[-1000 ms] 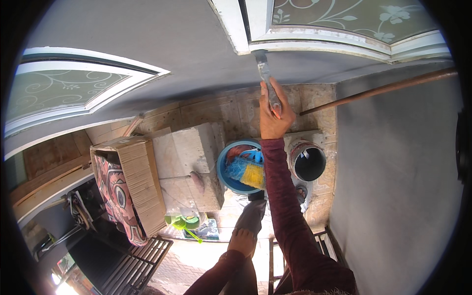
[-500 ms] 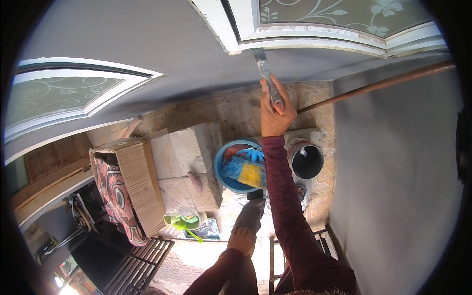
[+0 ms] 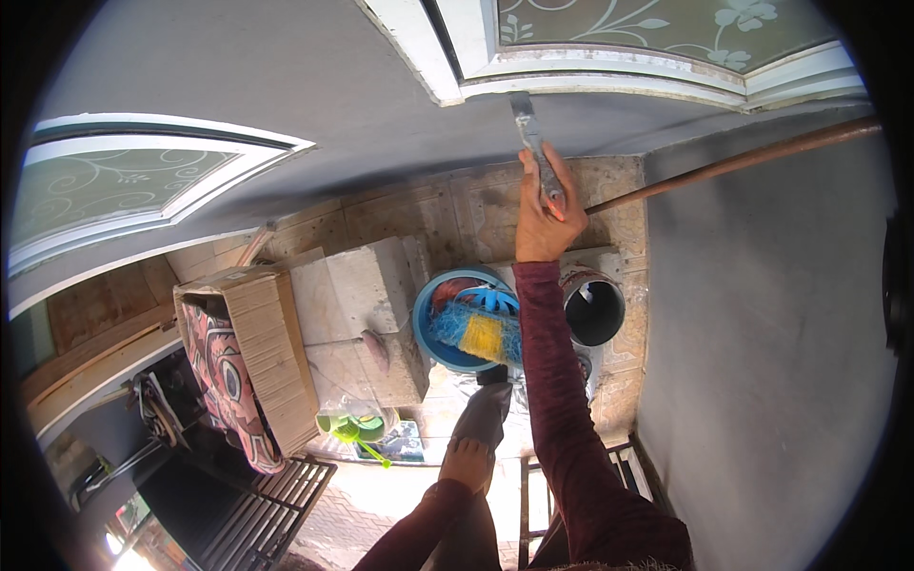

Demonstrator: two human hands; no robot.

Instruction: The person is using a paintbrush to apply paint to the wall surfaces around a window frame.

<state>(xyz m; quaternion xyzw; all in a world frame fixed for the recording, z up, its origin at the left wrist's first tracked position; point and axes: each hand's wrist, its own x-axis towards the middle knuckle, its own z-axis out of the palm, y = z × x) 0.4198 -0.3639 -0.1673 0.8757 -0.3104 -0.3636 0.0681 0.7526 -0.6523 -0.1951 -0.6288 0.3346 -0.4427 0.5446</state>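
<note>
Brush (image 3: 533, 141) is at the far side, bristle end up at the gray wall (image 3: 628, 122) just under the white window frame (image 3: 619, 80); can't tell if it touches the white. For a clean line, I'd draw the bristle edge sideways along that seam, light pressure, off the frame. Right hand (image 3: 549, 221) has the handle gripped between thumb and fingers, arm reaching nearly straight out, so short strokes are probably steadier. Left hand (image 3: 466, 467) rests on the leg (image 3: 484, 421), can't tell how tightly its fingers curl
</note>
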